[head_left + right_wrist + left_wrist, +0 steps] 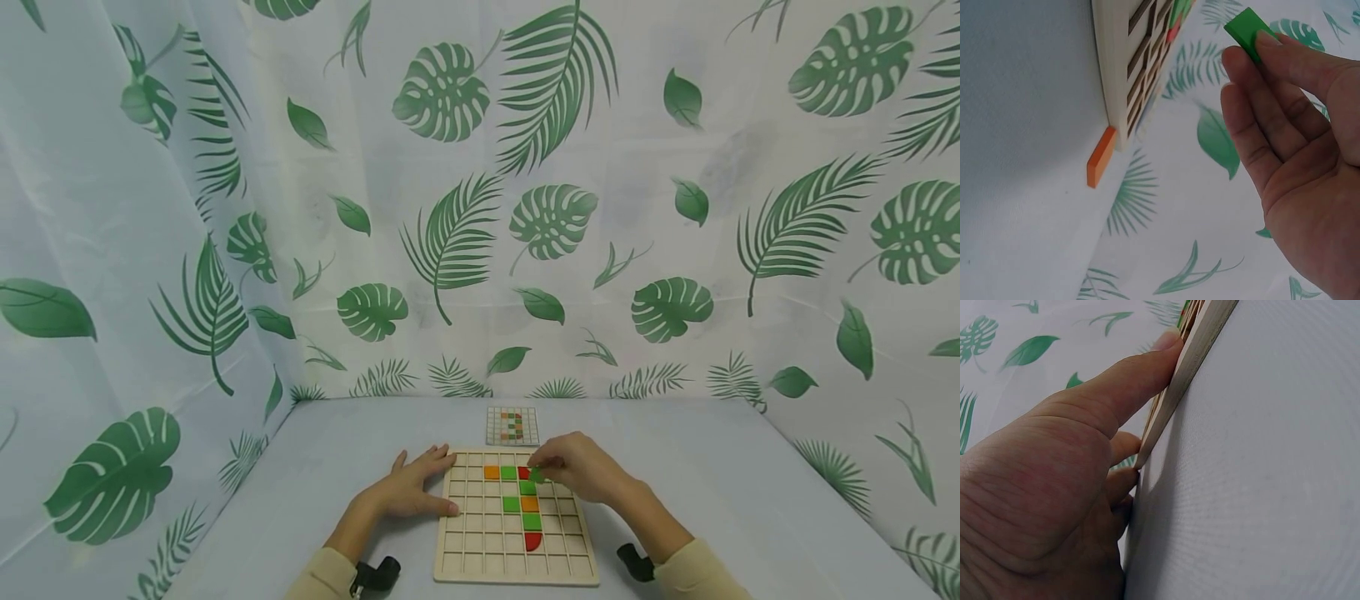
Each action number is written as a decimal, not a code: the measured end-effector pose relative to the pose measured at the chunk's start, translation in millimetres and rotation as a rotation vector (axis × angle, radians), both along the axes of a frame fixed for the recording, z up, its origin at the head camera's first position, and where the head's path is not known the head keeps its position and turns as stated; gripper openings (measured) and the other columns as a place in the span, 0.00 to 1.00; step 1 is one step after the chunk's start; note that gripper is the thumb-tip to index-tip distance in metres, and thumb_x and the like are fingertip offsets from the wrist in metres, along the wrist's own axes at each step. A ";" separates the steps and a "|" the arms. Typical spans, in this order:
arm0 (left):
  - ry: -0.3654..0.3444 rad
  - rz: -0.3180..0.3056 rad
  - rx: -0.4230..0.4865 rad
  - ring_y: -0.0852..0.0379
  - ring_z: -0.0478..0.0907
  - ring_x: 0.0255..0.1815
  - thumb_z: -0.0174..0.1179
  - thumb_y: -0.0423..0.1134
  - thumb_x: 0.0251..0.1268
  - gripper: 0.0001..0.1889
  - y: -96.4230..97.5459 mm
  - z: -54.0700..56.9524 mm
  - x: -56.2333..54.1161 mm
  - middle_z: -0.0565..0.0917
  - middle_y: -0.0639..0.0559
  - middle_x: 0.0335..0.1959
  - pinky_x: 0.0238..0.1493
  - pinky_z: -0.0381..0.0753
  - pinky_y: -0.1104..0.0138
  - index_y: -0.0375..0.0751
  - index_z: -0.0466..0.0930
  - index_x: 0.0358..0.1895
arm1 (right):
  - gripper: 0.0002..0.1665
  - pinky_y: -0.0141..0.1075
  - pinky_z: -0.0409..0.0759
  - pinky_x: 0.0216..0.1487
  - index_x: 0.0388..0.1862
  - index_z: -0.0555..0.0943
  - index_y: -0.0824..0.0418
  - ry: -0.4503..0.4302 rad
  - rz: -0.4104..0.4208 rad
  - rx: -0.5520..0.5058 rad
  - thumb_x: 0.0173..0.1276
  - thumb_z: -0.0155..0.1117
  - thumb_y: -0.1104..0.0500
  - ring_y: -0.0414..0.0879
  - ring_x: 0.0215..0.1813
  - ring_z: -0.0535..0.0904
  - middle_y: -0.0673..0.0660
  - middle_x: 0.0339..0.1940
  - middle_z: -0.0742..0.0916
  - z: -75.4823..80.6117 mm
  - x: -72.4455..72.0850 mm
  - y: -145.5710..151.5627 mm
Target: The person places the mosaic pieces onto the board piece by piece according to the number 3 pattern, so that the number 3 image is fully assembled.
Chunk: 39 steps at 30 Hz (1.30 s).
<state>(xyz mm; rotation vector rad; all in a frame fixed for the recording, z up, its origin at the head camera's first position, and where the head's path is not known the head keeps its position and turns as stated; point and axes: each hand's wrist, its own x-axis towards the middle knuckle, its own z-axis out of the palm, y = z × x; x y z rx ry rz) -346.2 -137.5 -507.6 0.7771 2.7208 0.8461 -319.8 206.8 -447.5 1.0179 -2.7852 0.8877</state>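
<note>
A square wooden grid board lies on the table. At its left edge rests my left hand, fingers extended, the thumb on the rim. Between thumb and fingertips my right hand pinches a green tile, held above the upper right part of the grid. Set in the cells are orange, green and red tiles in one row. More green and orange ones sit below, with a red round-edged tile lowest. My right fingers partly hide the cells beneath them.
Behind the board lies a small card printed with a grid and coloured cells. A loose orange piece lies on the table beside the board's edge. Leaf-patterned curtain encloses the table at the back and sides.
</note>
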 end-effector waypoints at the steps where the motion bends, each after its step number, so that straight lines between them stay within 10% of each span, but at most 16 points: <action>1: 0.000 0.000 -0.001 0.42 0.47 0.88 0.71 0.67 0.57 0.51 0.1 0.1 0.1 0.57 0.47 0.85 0.81 0.28 0.32 0.48 0.63 0.81 | 0.12 0.29 0.86 0.42 0.48 0.91 0.59 0.002 0.004 -0.001 0.69 0.70 0.69 0.33 0.39 0.84 0.48 0.43 0.93 0.0 0.4 -0.7; 39: 0.004 -0.013 0.007 0.41 0.47 0.88 0.70 0.67 0.58 0.51 -0.7 -0.7 -0.7 0.57 0.46 0.85 0.81 0.27 0.32 0.48 0.63 0.81 | 0.12 0.27 0.87 0.47 0.46 0.92 0.59 -0.037 0.146 0.006 0.69 0.69 0.71 0.34 0.45 0.87 0.54 0.45 0.93 2.3 15.9 -28.7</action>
